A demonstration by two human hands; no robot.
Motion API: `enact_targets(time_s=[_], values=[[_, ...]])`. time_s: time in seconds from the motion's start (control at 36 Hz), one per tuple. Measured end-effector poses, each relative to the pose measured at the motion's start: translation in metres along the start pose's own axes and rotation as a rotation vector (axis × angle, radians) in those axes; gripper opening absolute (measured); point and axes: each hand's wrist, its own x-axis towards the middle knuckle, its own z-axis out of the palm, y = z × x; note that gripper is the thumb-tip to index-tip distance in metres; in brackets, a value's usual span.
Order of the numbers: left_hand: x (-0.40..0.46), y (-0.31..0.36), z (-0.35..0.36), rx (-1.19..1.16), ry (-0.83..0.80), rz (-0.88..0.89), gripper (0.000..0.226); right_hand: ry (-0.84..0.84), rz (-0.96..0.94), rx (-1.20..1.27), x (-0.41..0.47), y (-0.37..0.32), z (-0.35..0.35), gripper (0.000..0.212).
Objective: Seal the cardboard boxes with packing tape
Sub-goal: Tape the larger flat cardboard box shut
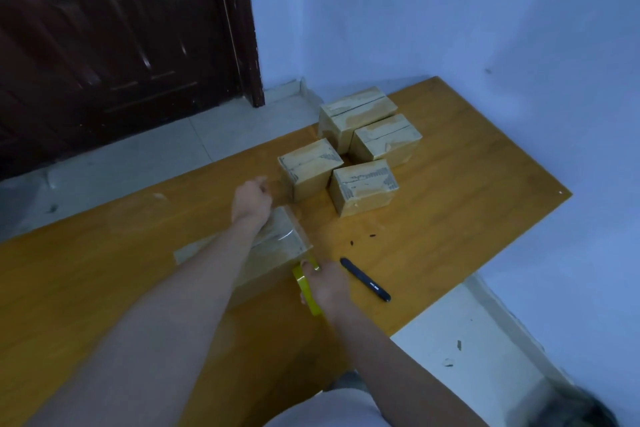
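A cardboard box (277, 246) lies on the orange table (467, 184) right in front of me, partly hidden by my left forearm. A strip of clear tape (289, 230) runs across its top. My left hand (251, 199) is at the far end of the box, fingers curled, pinching the free end of the tape. My right hand (327, 282) grips the yellow tape roll (306, 286) at the near right corner of the box.
Several small cardboard boxes (363, 156) stand clustered further back on the table. A black pen-like cutter (365, 279) lies just right of my right hand. The table edge runs diagonally on the right, over tiled floor (467, 340). A dark door (104, 45) stands at the back left.
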Motion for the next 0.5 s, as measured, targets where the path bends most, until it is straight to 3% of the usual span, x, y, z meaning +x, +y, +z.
enact_targets(time_s=[0.14,0.25,0.39,0.5], values=[[-0.046,-0.009,-0.012,-0.067,0.283,0.397,0.021,-0.009,-0.004,0.142,-0.014,0.02,0.018,0.037],[-0.105,-0.035,0.002,0.076,0.186,0.605,0.032,-0.033,-0.029,0.338,-0.028,0.039,0.023,0.029],[-0.141,-0.064,0.026,0.429,0.102,0.694,0.055,-0.058,-0.066,0.435,-0.042,0.056,0.02,0.017],[-0.14,-0.064,0.028,0.591,0.085,0.638,0.079,0.014,-0.187,0.33,-0.04,0.057,0.01,0.026]])
